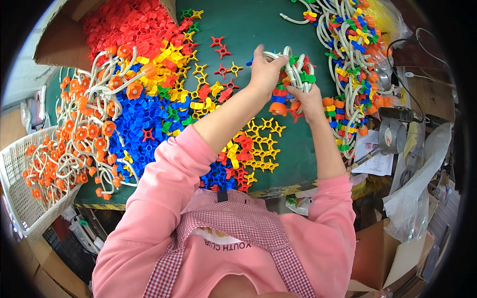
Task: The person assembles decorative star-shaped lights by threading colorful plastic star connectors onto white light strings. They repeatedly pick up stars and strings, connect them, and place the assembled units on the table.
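Note:
Above the green tabletop, toward its far middle, both hands hold a looped white rope (292, 74) strung with green, red, blue and orange plastic pieces. My left hand (264, 75) is closed on the rope loop at its left side. Lower and to the right, my right hand (307, 102) pinches the strung part, close to a green piece (307, 78). An orange knob-like piece (278, 109) hangs below, between the hands. The fingers hide part of the rope.
Left of my arms lie blue pieces (149, 116), yellow pieces (164, 62) and a red heap (134, 25) by a carton (64, 42). Orange-ended ropes (82, 131) overflow a white basket (20, 171). Strung ropes (348, 64) line the right side; yellow star pieces (266, 149) lie nearer me.

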Demonstrator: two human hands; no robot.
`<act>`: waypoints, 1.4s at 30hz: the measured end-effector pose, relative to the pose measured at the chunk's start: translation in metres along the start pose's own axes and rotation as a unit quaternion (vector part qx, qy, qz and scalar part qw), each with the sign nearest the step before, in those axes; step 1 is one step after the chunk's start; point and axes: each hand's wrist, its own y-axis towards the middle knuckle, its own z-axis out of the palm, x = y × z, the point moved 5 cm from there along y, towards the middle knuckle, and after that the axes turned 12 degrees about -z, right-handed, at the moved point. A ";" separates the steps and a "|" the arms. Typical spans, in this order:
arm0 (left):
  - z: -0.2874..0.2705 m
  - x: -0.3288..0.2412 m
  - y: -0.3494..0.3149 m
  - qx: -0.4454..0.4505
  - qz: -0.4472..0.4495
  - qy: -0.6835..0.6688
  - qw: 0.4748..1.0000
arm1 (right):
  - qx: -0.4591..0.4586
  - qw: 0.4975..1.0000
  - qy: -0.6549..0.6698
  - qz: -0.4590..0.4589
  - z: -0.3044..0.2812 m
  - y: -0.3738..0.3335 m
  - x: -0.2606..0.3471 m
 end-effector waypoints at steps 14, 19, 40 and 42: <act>0.208 -0.016 -0.026 0.385 0.218 0.066 0.895 | -0.188 0.842 -0.421 -0.281 -0.174 -0.011 0.154; 0.178 0.051 -0.029 0.271 0.177 0.373 0.870 | -0.080 0.689 -0.708 -0.136 -0.282 0.013 0.041; -0.494 0.059 -0.227 -0.492 0.081 0.533 0.683 | 0.127 0.779 -0.589 -0.171 0.086 -0.089 -0.119; -0.500 0.074 -0.215 -0.455 0.116 0.522 0.712 | 0.154 0.771 -0.603 -0.134 0.112 -0.103 -0.153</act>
